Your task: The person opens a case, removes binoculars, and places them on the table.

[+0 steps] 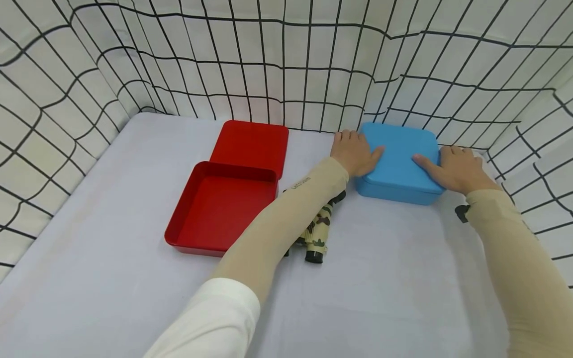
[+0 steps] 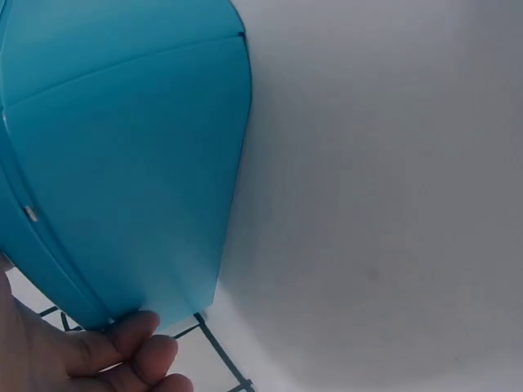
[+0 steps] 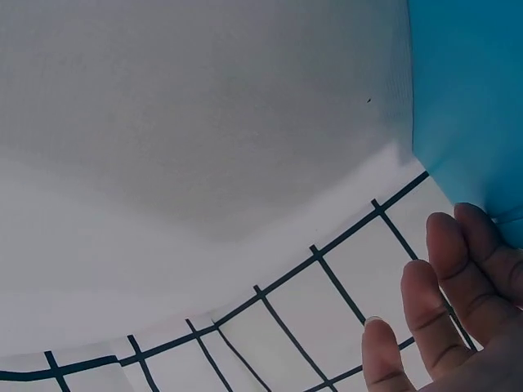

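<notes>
A blue lidded box (image 1: 398, 159) stands with its lid down at the back right of the table. My left hand (image 1: 353, 151) grips its left side, thumb over the lid and fingers along the side; the left wrist view shows those fingertips bent at the edge of the box's side (image 2: 139, 180). On the opposite side my right hand (image 1: 463, 169) holds the box, thumb on the lid. In the right wrist view the index and middle fingertips (image 3: 445, 237) meet the blue wall, while the other fingers spread away from it.
A red box (image 1: 224, 206) lies with its lid folded back, left of centre. Camouflage-patterned binoculars (image 1: 320, 228) lie between the boxes, partly hidden under my left forearm. Black wire grid panels (image 1: 284, 64) over white cloth enclose the back and sides of the white table (image 1: 112, 214).
</notes>
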Action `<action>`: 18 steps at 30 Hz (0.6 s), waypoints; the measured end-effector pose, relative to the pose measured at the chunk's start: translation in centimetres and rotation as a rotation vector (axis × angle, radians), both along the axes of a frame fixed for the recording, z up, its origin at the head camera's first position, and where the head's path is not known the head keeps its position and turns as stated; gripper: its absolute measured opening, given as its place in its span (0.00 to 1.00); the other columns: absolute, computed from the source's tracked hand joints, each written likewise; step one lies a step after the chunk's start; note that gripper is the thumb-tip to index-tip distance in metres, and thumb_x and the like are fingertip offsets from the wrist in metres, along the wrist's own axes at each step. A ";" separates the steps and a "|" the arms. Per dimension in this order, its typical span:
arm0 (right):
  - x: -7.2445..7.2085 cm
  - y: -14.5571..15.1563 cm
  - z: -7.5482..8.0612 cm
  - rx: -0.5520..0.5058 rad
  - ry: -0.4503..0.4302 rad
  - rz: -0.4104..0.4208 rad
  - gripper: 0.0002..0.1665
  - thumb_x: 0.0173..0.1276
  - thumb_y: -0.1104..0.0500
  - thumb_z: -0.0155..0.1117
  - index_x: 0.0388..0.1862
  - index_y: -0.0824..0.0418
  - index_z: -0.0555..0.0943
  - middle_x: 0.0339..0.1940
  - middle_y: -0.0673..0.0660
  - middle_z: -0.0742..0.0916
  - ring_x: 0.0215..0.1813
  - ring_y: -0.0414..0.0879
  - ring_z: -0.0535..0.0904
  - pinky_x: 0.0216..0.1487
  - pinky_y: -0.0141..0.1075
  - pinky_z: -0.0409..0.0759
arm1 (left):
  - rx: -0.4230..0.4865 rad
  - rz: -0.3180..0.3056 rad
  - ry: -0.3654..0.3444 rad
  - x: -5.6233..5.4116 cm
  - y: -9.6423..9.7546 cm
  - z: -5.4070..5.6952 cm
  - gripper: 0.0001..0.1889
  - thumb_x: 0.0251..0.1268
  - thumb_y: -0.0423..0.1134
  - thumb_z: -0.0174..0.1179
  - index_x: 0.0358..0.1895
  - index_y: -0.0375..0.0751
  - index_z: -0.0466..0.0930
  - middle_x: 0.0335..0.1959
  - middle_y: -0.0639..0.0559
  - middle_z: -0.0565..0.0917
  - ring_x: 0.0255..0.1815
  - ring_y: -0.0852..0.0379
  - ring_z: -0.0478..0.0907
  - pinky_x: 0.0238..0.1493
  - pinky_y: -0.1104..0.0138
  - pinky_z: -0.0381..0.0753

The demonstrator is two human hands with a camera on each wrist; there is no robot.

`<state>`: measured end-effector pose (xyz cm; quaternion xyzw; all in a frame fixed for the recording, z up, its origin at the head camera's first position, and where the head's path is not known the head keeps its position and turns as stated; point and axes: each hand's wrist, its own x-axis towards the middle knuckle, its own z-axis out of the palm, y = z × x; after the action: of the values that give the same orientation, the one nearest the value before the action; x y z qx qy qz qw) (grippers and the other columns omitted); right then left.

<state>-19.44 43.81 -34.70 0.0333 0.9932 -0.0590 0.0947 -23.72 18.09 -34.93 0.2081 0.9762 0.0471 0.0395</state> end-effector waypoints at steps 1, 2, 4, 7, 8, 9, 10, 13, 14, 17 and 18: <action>0.0 0.0 0.0 0.001 0.001 0.002 0.71 0.70 0.17 0.27 0.77 0.84 0.51 0.74 0.87 0.62 0.72 0.86 0.56 0.68 0.83 0.53 | -0.003 0.003 -0.007 0.0 0.0 0.0 0.41 0.81 0.66 0.25 0.77 0.39 0.65 0.75 0.45 0.73 0.78 0.49 0.65 0.77 0.58 0.62; -0.1 -0.1 0.0 0.000 0.004 0.003 0.72 0.70 0.17 0.27 0.77 0.84 0.52 0.73 0.88 0.62 0.72 0.86 0.56 0.68 0.82 0.53 | -0.004 0.003 -0.014 0.0 0.0 0.1 0.40 0.81 0.66 0.25 0.77 0.39 0.66 0.75 0.45 0.73 0.78 0.50 0.65 0.77 0.58 0.62; -0.1 0.0 0.0 -0.002 0.006 0.008 0.72 0.70 0.17 0.27 0.76 0.85 0.52 0.73 0.88 0.63 0.72 0.86 0.57 0.68 0.82 0.53 | -0.008 0.002 -0.030 0.1 0.0 0.2 0.40 0.82 0.65 0.25 0.76 0.38 0.66 0.76 0.46 0.72 0.78 0.50 0.64 0.77 0.58 0.61; 0.0 -0.1 0.2 0.000 0.004 0.017 0.71 0.71 0.18 0.27 0.76 0.85 0.53 0.73 0.88 0.63 0.71 0.85 0.57 0.68 0.82 0.53 | -0.013 -0.001 -0.048 0.3 -0.1 0.4 0.39 0.82 0.63 0.25 0.76 0.39 0.67 0.76 0.46 0.72 0.78 0.50 0.64 0.77 0.59 0.60; 0.0 -0.1 0.2 0.002 0.005 0.022 0.71 0.71 0.18 0.27 0.75 0.85 0.54 0.72 0.88 0.64 0.71 0.85 0.57 0.68 0.82 0.53 | -0.014 0.000 -0.053 0.3 -0.1 0.5 0.39 0.82 0.63 0.25 0.75 0.39 0.68 0.75 0.46 0.73 0.77 0.51 0.64 0.77 0.59 0.60; 0.0 -0.2 0.3 0.005 0.006 0.027 0.71 0.71 0.18 0.27 0.75 0.85 0.54 0.72 0.88 0.64 0.71 0.85 0.58 0.67 0.82 0.53 | -0.013 -0.001 -0.057 0.4 -0.1 0.5 0.38 0.82 0.63 0.25 0.74 0.40 0.69 0.75 0.47 0.73 0.76 0.51 0.64 0.76 0.59 0.60; 0.0 -0.2 0.3 0.007 0.006 0.030 0.71 0.71 0.18 0.27 0.74 0.86 0.55 0.71 0.88 0.65 0.70 0.84 0.58 0.67 0.82 0.54 | -0.011 0.001 -0.061 0.4 -0.1 0.6 0.38 0.82 0.63 0.25 0.73 0.40 0.70 0.75 0.47 0.73 0.76 0.51 0.65 0.76 0.59 0.60; 0.2 -0.2 0.3 0.014 0.009 0.041 0.71 0.71 0.18 0.27 0.73 0.86 0.56 0.70 0.88 0.66 0.69 0.84 0.59 0.67 0.82 0.54 | -0.003 0.007 -0.065 0.6 -0.1 0.6 0.37 0.82 0.63 0.26 0.72 0.41 0.72 0.74 0.48 0.74 0.74 0.52 0.66 0.75 0.60 0.61; 0.3 -0.2 0.3 0.015 0.007 0.044 0.71 0.71 0.18 0.27 0.73 0.86 0.57 0.69 0.88 0.67 0.68 0.83 0.60 0.66 0.81 0.55 | 0.004 0.009 -0.064 0.8 -0.2 0.6 0.37 0.82 0.64 0.27 0.72 0.41 0.72 0.74 0.48 0.74 0.74 0.52 0.66 0.75 0.60 0.61; 0.6 -0.2 0.2 0.020 0.007 0.053 0.70 0.72 0.19 0.27 0.72 0.86 0.58 0.69 0.87 0.68 0.67 0.82 0.61 0.66 0.81 0.55 | 0.010 0.013 -0.070 1.1 -0.2 0.6 0.38 0.81 0.64 0.28 0.75 0.40 0.69 0.76 0.47 0.72 0.76 0.51 0.64 0.77 0.59 0.59; 0.8 -0.2 0.1 0.022 0.008 0.056 0.70 0.72 0.19 0.27 0.72 0.86 0.58 0.68 0.87 0.68 0.67 0.82 0.61 0.65 0.81 0.55 | 0.011 0.015 -0.073 1.3 -0.3 0.6 0.38 0.81 0.64 0.28 0.75 0.40 0.68 0.77 0.47 0.71 0.77 0.51 0.63 0.78 0.59 0.58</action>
<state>-18.68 43.57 -34.55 0.0061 0.9947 -0.0457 0.0918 -22.45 17.81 -34.31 0.1993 0.9753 0.0601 0.0734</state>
